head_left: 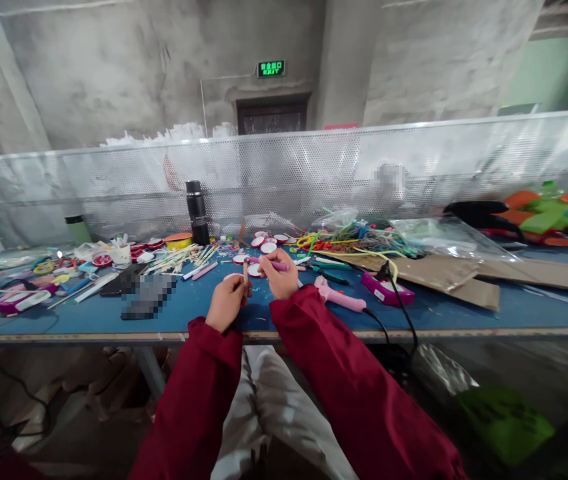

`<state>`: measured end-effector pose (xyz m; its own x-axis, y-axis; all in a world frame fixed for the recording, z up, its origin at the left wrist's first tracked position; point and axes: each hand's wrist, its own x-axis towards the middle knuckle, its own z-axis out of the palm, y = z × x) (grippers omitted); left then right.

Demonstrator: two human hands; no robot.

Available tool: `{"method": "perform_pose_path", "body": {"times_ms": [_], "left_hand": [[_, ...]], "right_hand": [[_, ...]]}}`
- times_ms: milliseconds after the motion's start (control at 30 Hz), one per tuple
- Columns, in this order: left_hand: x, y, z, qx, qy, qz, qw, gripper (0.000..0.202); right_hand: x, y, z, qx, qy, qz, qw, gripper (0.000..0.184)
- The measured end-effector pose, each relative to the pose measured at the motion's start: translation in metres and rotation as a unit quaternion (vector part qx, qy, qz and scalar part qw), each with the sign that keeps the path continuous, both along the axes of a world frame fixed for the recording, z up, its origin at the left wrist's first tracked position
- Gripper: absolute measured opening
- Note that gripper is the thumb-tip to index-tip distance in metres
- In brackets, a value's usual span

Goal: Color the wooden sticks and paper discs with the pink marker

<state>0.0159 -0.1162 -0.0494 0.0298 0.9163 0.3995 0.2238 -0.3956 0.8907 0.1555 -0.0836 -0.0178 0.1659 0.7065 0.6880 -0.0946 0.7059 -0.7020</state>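
Just below mid-frame, left hand pinches a thin stick; right hand grips, seemingly, a purple pen. Stick might twist if fingertip pinch slackens.

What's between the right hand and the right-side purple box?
Between right hand and purple box, the head view shows a pink corded tool and dark green handles.

Left sleeve at 7 o'clock, right sleeve at 5: both long, deep maroon, loose, creased, bunched near the wrist. Trousers at 6 o'clock: off-white, wrinkled. Left hand, right hand bare.
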Motion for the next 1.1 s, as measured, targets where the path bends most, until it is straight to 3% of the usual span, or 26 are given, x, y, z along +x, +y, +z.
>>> {"method": "perform_pose_path", "body": {"times_ms": [200, 333, 467, 667, 800, 1100], "left_hand": [[-0.001, 0.001, -0.001, 0.012, -0.002, 0.004, 1.0, 0.023], [0.001, -0.002, 0.001, 0.009, -0.02, 0.016, 1.0, 0.026], [0.004, -0.005, 0.004, -0.019, -0.045, 0.016, 0.999, 0.025], [0.002, -0.002, 0.001, 0.031, -0.017, 0.024, 0.999, 0.026], [0.0, 0.0, 0.0, 0.051, 0.001, 0.064, 0.997, 0.03], [-0.001, 0.003, -0.003, 0.033, 0.011, 0.044, 0.998, 0.029]], "right_hand": [[0.0, 0.001, 0.0, 0.018, 0.022, 0.027, 0.999, 0.021], [0.001, -0.002, -0.002, 0.053, 0.002, -0.024, 0.998, 0.02], [0.003, -0.016, -0.005, 0.121, -0.114, -0.141, 0.976, 0.015], [0.002, -0.04, -0.014, 0.175, -0.257, -0.177, 0.934, 0.016], [0.001, -0.044, -0.015, 0.198, -0.237, -0.167, 0.936, 0.013], [-0.001, -0.029, -0.021, 0.188, -0.195, -0.199, 0.942, 0.015]]}}
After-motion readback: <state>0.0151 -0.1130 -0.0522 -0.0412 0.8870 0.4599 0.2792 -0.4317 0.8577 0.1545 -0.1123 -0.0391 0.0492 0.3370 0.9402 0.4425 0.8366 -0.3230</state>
